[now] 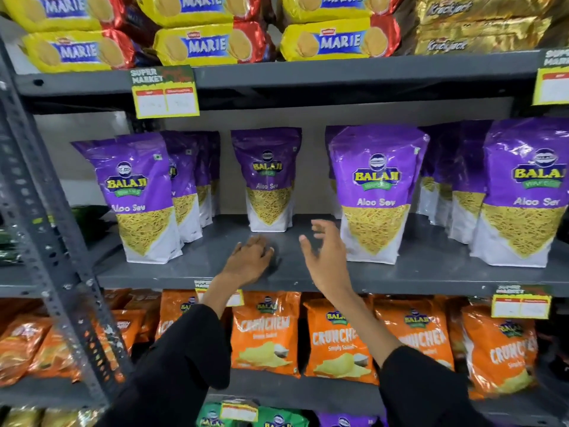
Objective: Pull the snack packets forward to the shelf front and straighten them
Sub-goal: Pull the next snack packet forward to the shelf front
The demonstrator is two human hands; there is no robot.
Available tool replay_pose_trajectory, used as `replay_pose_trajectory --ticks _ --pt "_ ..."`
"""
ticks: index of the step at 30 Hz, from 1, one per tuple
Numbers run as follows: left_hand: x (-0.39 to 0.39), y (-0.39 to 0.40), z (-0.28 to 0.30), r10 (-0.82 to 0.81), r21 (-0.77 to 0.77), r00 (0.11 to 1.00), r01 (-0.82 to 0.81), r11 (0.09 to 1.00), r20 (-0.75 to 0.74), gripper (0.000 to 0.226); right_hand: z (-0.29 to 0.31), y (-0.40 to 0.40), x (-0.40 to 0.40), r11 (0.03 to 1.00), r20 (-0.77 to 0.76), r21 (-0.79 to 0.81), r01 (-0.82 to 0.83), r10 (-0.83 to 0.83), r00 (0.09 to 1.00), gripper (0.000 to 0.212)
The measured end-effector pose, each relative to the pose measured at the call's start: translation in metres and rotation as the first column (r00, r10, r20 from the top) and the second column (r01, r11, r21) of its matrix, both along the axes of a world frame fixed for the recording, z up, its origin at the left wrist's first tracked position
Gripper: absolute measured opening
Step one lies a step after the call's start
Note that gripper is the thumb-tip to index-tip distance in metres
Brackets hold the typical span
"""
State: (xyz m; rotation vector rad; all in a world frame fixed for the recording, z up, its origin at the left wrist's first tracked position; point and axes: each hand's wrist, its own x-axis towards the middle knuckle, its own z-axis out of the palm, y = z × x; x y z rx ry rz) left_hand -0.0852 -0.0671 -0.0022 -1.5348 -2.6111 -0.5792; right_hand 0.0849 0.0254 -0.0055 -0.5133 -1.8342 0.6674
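Purple Aloo Sev packets stand upright in rows on the grey middle shelf (308, 277). The left front packet (140, 198), the right-of-centre packet (374, 192) and the far right packet (526, 192) stand near the shelf front. One centre packet (268, 180) stands further back, alone in its row. My left hand (249, 261) rests palm down on the shelf in front of that packet, fingers curled, holding nothing. My right hand (326, 254) hovers above the shelf with fingers spread, just left of the right-of-centre packet, apart from it.
Yellow Marie biscuit packs (209, 44) and gold packs fill the shelf above. Orange Crunchem bags (266, 332) fill the shelf below. A perforated grey upright (46, 229) stands at the left. Price tags (166, 94) hang from the shelf edges.
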Motion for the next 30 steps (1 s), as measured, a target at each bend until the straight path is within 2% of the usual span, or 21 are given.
replay_pose_trajectory --ticks 3,7,12,17,21,24,30 --pt "-0.04 -0.024 -0.004 0.019 -0.016 1.0 -0.019 1.0 0.002 0.051 0.011 0.0 -0.052 0.989 0.093 -0.145 -0.043 0.057 0.994 0.051" --pt "-0.077 -0.042 -0.007 -0.014 -0.08 1.0 0.014 0.997 0.0 0.055 0.028 0.006 -0.113 0.957 0.211 -0.288 0.031 0.032 0.977 0.08" --pt "-0.096 -0.046 -0.006 -0.015 -0.142 0.999 0.009 0.99 -0.043 0.06 0.039 0.011 -0.159 0.908 0.303 -0.39 0.152 -0.029 0.952 0.107" --pt "-0.119 -0.044 -0.002 -0.024 -0.167 0.999 0.017 0.986 -0.044 0.061 0.049 0.016 -0.181 0.858 0.301 -0.428 0.283 -0.16 0.94 0.137" --pt "-0.123 -0.043 -0.009 -0.037 -0.182 0.999 0.033 0.983 -0.022 0.065 0.046 0.026 -0.19 0.827 0.317 -0.48 0.293 -0.148 0.937 0.149" --pt "-0.127 -0.041 -0.011 -0.03 -0.182 0.999 0.025 0.983 -0.024 0.068 0.046 0.03 -0.198 0.848 0.348 -0.444 0.289 -0.134 0.928 0.154" --pt "-0.128 -0.037 -0.015 -0.016 -0.205 0.999 0.008 0.979 -0.039 0.07 0.046 0.025 -0.205 0.854 0.343 -0.419 0.307 -0.164 0.925 0.151"
